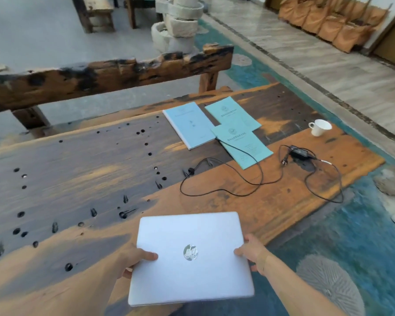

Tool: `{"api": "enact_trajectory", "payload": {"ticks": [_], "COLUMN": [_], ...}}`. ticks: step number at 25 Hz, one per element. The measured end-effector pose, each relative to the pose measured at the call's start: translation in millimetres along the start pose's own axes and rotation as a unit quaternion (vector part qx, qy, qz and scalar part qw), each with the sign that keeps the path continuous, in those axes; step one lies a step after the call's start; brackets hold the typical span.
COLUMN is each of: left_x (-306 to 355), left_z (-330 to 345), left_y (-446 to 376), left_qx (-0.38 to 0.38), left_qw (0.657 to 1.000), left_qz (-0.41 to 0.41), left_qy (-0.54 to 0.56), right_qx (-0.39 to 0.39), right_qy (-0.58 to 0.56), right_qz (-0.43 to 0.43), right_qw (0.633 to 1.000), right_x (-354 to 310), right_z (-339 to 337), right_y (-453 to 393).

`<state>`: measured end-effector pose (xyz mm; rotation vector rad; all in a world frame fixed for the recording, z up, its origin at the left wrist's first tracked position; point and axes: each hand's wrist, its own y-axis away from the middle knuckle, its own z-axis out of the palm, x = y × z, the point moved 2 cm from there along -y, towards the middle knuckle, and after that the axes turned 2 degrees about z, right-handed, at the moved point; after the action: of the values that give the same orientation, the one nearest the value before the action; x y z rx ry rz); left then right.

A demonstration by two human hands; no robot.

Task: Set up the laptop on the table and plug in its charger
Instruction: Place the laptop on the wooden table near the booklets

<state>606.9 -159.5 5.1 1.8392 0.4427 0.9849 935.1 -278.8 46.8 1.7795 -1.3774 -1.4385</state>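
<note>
A closed silver laptop (189, 242) with a round logo on its lid hangs over the near edge of the rough wooden table (89, 169). My left hand (137, 258) grips its left side, thumb on the lid. My right hand (251, 253) grips its right side. The black charger brick (300, 152) lies on the table at the right. Its thin black cable (237, 192) loops across the wood to a small plug end (190, 172) near the table's middle. A second cable loop reaches the table's right edge.
Three pale blue booklets (188, 124) lie at the far middle of the table, the cable crossing one. A white cup (320, 127) stands at the far right. A wooden bench (100, 76) runs behind the table. Blue patterned floor lies to the right.
</note>
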Motion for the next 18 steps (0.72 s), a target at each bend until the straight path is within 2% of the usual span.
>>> {"api": "enact_trajectory", "payload": {"ticks": [7,12,18], "left_x": [-21,-35,-21], "left_z": [-29,-39,-39], "left_y": [-10,-10,-32], "left_qx": [0.053,0.091,0.15], "left_qw": [0.993,0.978,0.962], "left_qz": [-0.077,-0.091,-0.107], "left_qy": [0.077,0.163,0.202], "right_qx": [-0.071,-0.111,-0.132], "right_qy": [0.124,0.187,0.189], "right_qz": [-0.001,-0.005,-0.008], "right_qw": [0.99,0.976,0.973], "right_x": [-65,-105,-146], "right_z": [51,87,93], "right_y": [-50,-80,-114]}}
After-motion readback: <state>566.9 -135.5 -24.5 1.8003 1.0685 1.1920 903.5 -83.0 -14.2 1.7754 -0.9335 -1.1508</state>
